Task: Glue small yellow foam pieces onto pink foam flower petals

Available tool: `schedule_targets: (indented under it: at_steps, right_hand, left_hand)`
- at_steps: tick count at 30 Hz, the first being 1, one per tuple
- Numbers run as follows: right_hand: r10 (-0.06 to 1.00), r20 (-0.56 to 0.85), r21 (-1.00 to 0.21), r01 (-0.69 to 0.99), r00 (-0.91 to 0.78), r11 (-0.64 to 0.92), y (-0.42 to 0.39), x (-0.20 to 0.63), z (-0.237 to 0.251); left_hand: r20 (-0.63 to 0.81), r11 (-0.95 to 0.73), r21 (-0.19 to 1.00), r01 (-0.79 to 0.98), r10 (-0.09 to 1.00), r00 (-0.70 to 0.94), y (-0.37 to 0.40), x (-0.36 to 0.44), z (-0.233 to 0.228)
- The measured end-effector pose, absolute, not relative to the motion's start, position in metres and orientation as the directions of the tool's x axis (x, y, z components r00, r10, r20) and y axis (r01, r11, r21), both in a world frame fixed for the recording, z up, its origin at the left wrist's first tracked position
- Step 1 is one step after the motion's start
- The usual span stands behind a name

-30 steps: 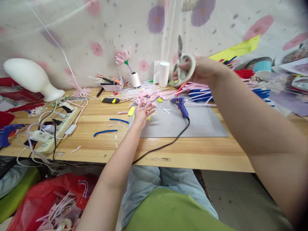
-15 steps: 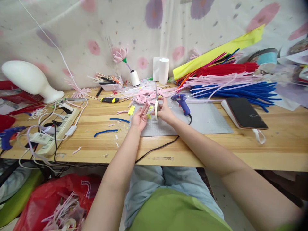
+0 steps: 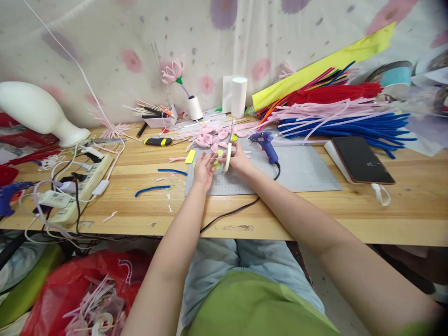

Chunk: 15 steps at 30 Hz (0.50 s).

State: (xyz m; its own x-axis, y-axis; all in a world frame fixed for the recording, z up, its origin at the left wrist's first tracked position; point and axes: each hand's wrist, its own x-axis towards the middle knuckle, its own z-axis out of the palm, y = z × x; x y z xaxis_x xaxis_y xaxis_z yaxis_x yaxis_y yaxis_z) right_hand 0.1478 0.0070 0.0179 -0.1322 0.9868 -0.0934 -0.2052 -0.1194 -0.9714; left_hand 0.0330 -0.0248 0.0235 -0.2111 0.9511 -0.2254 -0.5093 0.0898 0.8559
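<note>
Just left of frame centre, above the grey rectangular cutting mat (image 3: 301,175): left hand (image 3: 204,172), forearm running up from the bottom edge, palm side turned toward the other hand. Fingers partly bent, tips near the scissor handles; too small to tell whether they pinch anything.

At frame centre: right hand (image 3: 240,159), forearm slanting in from the lower right corner. Fingers closed on the cream-coloured handles of metal-bladed scissors (image 3: 227,157), which sit between the two hands, blades aimed at the top of the frame.

Past the hands, upper centre: heap of pale pink fuzzy looped pieces (image 3: 206,139). Right of the right hand: violet-blue plastic glue gun (image 3: 268,148), on the mat. Left of the left hand: two short blue fuzzy stems (image 3: 152,190) on the light wooden bench (image 3: 140,217).
</note>
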Motion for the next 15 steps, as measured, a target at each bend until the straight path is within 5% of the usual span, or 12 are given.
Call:
schedule_targets:
  at_steps: [3,5,8,15]
  right_hand:
    - [0.973,-0.181,-0.920,-0.324,-0.145,-0.219,0.007,0.151,0.019]
    - [0.964,-0.206,-0.883,-0.392,-0.167,-0.257,0.006,0.152,0.020]
    - [0.953,-0.237,-0.843,-0.449,-0.189,-0.298,0.003,0.152,0.021]
    - [0.946,-0.234,-0.836,-0.449,-0.226,-0.315,0.000,0.155,0.018]
  left_hand:
    - [0.033,-0.079,0.995,-0.066,0.850,-0.525,-0.033,0.035,0.018]
    - [0.205,-0.155,0.979,0.136,0.798,-0.566,-0.039,0.036,0.016]
    - [0.272,-0.224,0.962,0.158,0.856,-0.440,-0.046,0.038,0.016]
    - [0.182,-0.176,0.983,0.049,0.949,-0.257,-0.040,0.042,0.008]
